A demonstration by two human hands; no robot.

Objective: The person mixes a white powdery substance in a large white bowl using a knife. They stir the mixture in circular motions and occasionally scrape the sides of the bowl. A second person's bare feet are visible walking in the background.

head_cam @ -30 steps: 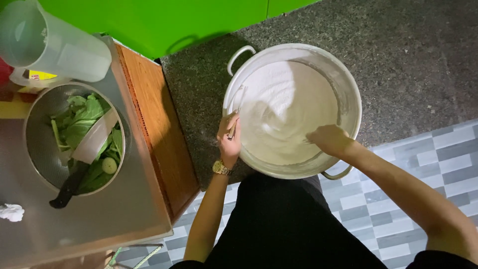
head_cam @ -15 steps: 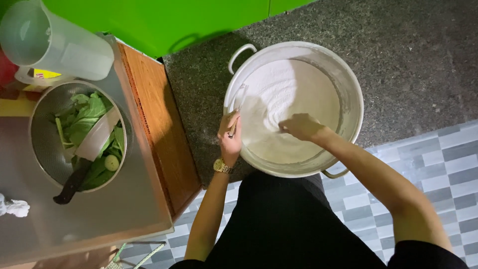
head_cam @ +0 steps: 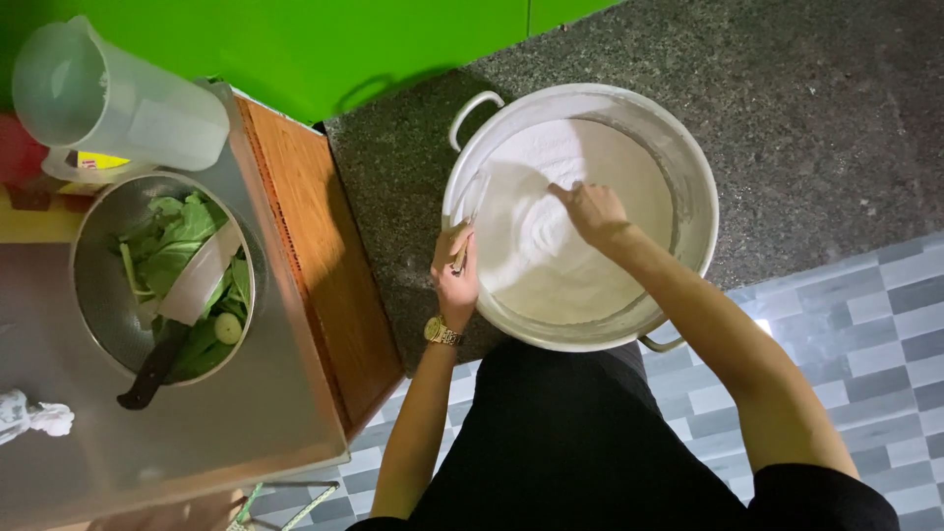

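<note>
A large white pot (head_cam: 693, 167) with two handles stands on the dark speckled floor in front of me, filled with a white, smooth mass (head_cam: 551, 265). My left hand (head_cam: 454, 273), a gold watch on its wrist, grips the pot's near-left rim. My right hand (head_cam: 588, 209) reaches into the pot with its fingers pressed on the white mass near the middle. My black clothing fills the lower part of the view.
At left, a steel-topped table with a wooden edge (head_cam: 324, 246) holds a metal bowl (head_cam: 98, 285) of green leaves with a black-handled knife (head_cam: 157, 364), a clear plastic jug (head_cam: 118, 98) and a crumpled white cloth (head_cam: 34, 418). A green wall runs behind. Grey tiles lie at right.
My right hand has swept across the white mass from the pot's right rim toward the middle. My left hand has stayed on the rim.
</note>
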